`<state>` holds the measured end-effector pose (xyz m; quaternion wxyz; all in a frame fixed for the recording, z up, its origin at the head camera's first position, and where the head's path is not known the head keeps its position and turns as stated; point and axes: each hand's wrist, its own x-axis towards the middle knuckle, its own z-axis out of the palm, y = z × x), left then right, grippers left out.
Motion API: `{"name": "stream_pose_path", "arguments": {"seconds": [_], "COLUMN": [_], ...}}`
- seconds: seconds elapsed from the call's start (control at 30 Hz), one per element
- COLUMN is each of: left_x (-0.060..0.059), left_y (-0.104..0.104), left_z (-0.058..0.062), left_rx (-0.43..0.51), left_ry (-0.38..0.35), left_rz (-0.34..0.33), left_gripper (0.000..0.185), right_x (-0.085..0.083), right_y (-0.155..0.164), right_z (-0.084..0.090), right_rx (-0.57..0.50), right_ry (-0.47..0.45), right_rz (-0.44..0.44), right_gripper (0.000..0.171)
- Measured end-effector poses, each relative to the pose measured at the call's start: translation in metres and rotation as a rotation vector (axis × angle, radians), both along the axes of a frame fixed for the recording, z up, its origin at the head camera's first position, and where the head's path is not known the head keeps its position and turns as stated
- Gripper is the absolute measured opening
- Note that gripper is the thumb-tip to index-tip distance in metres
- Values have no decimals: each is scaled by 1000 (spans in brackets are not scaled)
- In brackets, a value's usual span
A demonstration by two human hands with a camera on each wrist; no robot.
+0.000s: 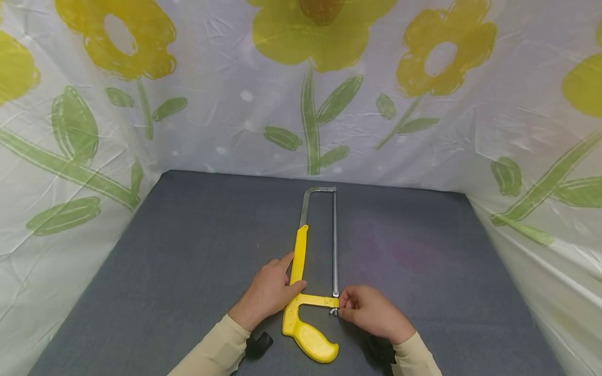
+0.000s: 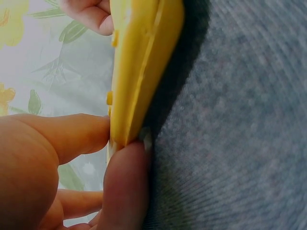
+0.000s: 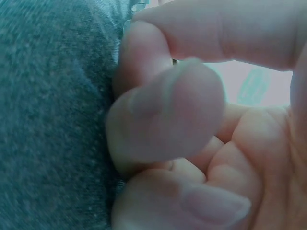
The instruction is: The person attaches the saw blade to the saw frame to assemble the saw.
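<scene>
Soft, even light fills the head view, bright on the flowered sheeting [image 1: 226, 130] and dimmer on the grey surface [image 1: 188, 261], with only faint shadows beside the hands. The edges bow outward (a wide lens). Both wrist views are close and blurred; the right one is softest, its fingers [image 3: 168, 110] out of focus.

Right hand [image 1: 371, 313] fingers hide small metal part [image 1: 333, 311] at hacksaw [image 1: 312, 271] blade end.

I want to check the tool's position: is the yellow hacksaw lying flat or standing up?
Lying flat: the hacksaw rests sideways on the grey table, frame and blade both against it.
</scene>
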<state>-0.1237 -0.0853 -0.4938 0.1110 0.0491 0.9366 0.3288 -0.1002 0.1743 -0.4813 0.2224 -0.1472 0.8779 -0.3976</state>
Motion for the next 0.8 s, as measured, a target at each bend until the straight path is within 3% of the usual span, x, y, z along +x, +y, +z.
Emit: {"name": "stream_pose_path", "arguments": {"seconds": [0.8], "left_x": [-2], "left_y": [-1], "left_z": [3], "left_rx": [-13], "left_ry": [-31], "left_rz": [8], "left_gripper": [83], "right_x": [0], "right_y": [-1], "right_z": [1], "right_rx": [17], "right_ry": [25], "right_rz": [-13], "right_gripper": [11]}}
